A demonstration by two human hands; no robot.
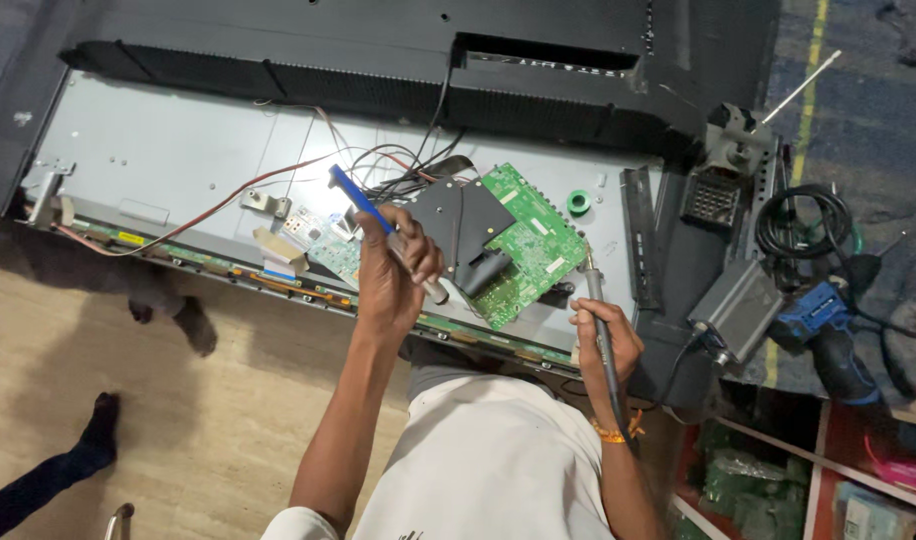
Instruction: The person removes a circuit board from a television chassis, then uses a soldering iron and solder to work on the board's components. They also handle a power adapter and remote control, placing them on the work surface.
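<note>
Looking down from a head camera, the nearest thing is the person's white shirt, cut off at the bottom edge. Both arms reach forward over it. The right hand [606, 345], with an orange band at the wrist, is curled tightly around the dark handle of a slim grey soldering iron [596, 310], whose tip meets the lower right edge of a green rectangular circuit board [533, 235]. The left hand [393, 275] is closed around a blue-handled desoldering pump with a silver barrel [378, 225], held slanted; its fingers hide much of the barrel, and whether the nozzle touches the board cannot be told. A black angular plastic cover [458, 220] lies on the board's left half, hiding the parts beneath. The board rests on the pale grey metal back panel of an opened flat television [178, 150], lying flat, with red and black wires [278, 175] trailing across it and a smaller green board [328, 245] beside the left hand. A small green roll [578, 202] sits just beyond the main board. To the right, a grey box-shaped soldering station [738, 305], a coiled black cable [798, 225] and a blue power drill [823, 320] crowd together. The television's black rear cover [378, 40] lies furthest off. At left, another person's dark-socked feet [98, 430] stand on tan wooden flooring [128, 400].
</note>
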